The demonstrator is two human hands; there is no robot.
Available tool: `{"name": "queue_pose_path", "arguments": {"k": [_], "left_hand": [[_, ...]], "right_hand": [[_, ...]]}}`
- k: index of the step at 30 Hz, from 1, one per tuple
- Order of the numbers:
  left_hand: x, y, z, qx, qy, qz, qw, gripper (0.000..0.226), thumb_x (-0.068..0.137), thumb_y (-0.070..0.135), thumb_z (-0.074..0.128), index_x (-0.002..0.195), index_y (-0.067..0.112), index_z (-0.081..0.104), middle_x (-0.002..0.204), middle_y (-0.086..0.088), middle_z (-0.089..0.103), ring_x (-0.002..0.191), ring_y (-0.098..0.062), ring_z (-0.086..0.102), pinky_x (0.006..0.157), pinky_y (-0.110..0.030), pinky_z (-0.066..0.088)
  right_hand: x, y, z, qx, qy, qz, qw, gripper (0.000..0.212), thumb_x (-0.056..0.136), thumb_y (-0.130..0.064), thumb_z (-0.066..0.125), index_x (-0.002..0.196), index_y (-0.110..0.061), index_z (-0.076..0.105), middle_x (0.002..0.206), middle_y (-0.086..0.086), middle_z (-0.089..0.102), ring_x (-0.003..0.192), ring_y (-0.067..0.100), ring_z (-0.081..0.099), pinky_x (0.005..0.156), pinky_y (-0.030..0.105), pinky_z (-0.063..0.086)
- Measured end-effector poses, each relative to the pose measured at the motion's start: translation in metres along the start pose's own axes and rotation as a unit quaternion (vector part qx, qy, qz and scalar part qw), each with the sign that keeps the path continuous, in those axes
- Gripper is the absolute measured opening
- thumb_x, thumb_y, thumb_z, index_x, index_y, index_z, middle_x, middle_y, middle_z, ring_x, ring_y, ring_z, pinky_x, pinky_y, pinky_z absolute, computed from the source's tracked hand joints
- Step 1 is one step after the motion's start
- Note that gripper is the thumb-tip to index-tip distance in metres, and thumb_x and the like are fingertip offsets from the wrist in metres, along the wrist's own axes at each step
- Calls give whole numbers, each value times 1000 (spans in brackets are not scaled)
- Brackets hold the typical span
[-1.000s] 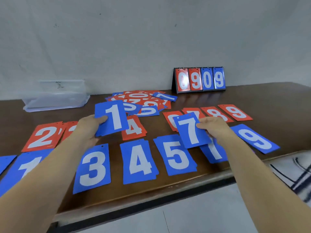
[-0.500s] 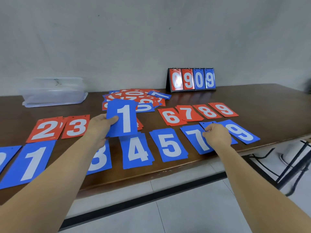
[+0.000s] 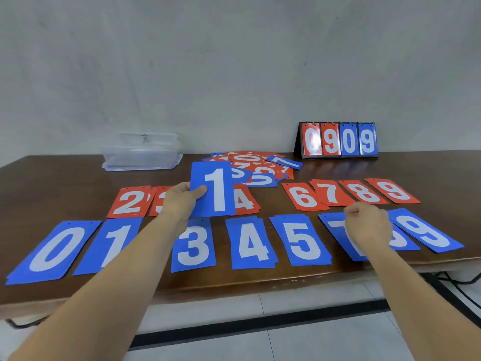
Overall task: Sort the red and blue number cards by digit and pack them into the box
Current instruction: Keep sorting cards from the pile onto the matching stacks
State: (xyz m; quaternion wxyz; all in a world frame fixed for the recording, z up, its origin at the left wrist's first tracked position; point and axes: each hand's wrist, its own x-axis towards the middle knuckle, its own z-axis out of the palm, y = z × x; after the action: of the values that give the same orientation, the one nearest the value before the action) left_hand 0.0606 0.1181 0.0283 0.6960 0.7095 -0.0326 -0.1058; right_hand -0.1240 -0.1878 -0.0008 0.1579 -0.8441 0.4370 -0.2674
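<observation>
Over the near row (image 3: 251, 243), left hand (image 3: 179, 201) pinches blue 1 (image 3: 212, 188) — masking red 3 (image 3: 158, 201); right hand (image 3: 369, 225), clenched, covers blue 7 (image 3: 338, 227) — box (image 3: 140, 152) far left.

One bench (image 3: 78, 178) carries eight visible blue card piles (image 3: 250, 242) along its near edge and seven red card piles (image 3: 303, 196) behind them. At its far side are one loose card heap (image 3: 256, 162), one clear box (image 3: 141, 155) and one scoreboard (image 3: 338, 139) showing two red digits and two blue. One raised blue card (image 3: 216, 188) is above the bench.
</observation>
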Motion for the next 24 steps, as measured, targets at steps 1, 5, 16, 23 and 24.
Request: {"name": "queue_pose_path", "arguments": {"k": [1, 5, 16, 23, 24], "left_hand": [[0, 0, -5, -3, 0, 1, 1000, 13, 90, 31, 69, 94, 23, 60, 100, -6, 74, 88, -26, 73, 84, -49, 59], [6, 3, -36, 5, 24, 9, 1000, 15, 91, 32, 67, 97, 20, 60, 99, -6, 73, 89, -25, 72, 85, -47, 58], [49, 16, -149, -38, 131, -15, 991, 10, 97, 17, 59, 88, 12, 59, 91, -12, 69, 77, -28, 67, 66, -35, 53], [64, -1, -170, 5, 97, -20, 995, 12, 92, 20, 68, 96, 8, 66, 99, -12, 74, 90, -30, 72, 84, -50, 58], [66, -2, -171, 10, 94, -22, 995, 13, 92, 20, 68, 96, 8, 66, 98, -11, 75, 90, -30, 72, 83, -50, 58]], "right_hand": [[-1, -10, 2, 15, 1, -14, 1000, 23, 96, -13, 50, 107, -18, 70, 103, 8, 68, 104, 32, 55, 77, 44, 53], [-9, -57, 14, 40, -6, -87, 995, 20, 95, -14, 54, 105, -16, 71, 103, 6, 71, 97, 29, 61, 81, 43, 52], [-19, -180, 56, 131, -52, -188, 972, 15, 94, -16, 59, 102, -17, 71, 104, 1, 70, 97, 21, 62, 87, 41, 51], [-30, -221, 78, 168, -69, -225, 957, 14, 93, -15, 59, 100, -15, 71, 97, 3, 71, 83, 15, 59, 76, 33, 52], [-31, -226, 79, 171, -69, -229, 956, 13, 93, -14, 60, 100, -15, 71, 97, 3, 70, 85, 16, 59, 77, 34, 53]]}}
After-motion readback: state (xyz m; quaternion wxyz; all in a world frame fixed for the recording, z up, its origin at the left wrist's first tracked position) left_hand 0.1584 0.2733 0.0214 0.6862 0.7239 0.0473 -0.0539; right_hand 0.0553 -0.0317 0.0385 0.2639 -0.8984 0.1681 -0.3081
